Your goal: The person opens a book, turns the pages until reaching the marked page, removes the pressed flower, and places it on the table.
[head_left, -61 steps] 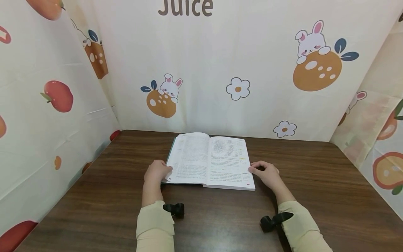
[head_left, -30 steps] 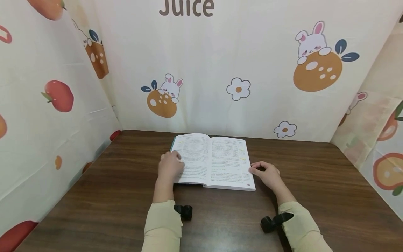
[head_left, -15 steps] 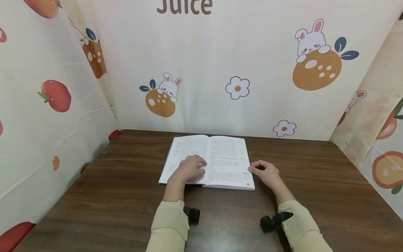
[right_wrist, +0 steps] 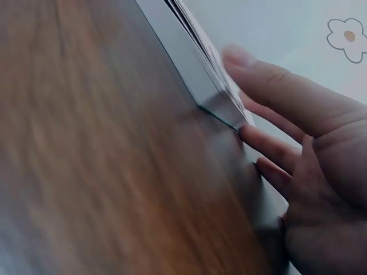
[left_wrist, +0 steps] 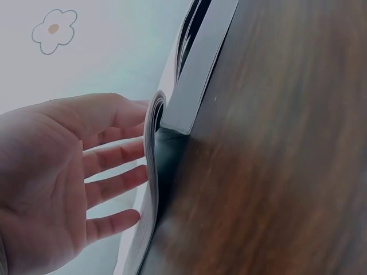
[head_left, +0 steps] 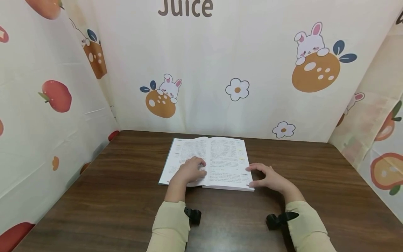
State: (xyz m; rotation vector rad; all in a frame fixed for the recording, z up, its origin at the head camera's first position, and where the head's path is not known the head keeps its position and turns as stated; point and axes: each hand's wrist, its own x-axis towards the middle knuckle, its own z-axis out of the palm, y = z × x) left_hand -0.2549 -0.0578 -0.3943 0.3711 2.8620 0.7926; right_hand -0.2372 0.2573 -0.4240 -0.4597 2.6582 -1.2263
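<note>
An open book [head_left: 226, 154] with printed pages lies on the table. My left hand [head_left: 190, 170] rests on the left page beside the centre fold. In the left wrist view the fingers of the left hand [left_wrist: 46, 177] are extended across the page, which curves down from the thick right-hand block of leaves. At the book's right edge is my right hand [head_left: 272, 179], its thumb and forefinger spread apart. In the right wrist view the thumb of the right hand [right_wrist: 332, 166] is at the top edge of the book [right_wrist: 183, 57], with other fingers beside its lower side.
The brown wooden table [head_left: 110, 196] extends around the book. A white patterned cloth [head_left: 204, 52] hangs behind it and along both sides. Black wrist cameras, such as the left one [head_left: 194, 217], are strapped over the sleeves.
My left hand has moved right from the book's left edge across the left page to the fold, and that page lies flatter. My right thumb and forefinger have spread apart at the right edge.
</note>
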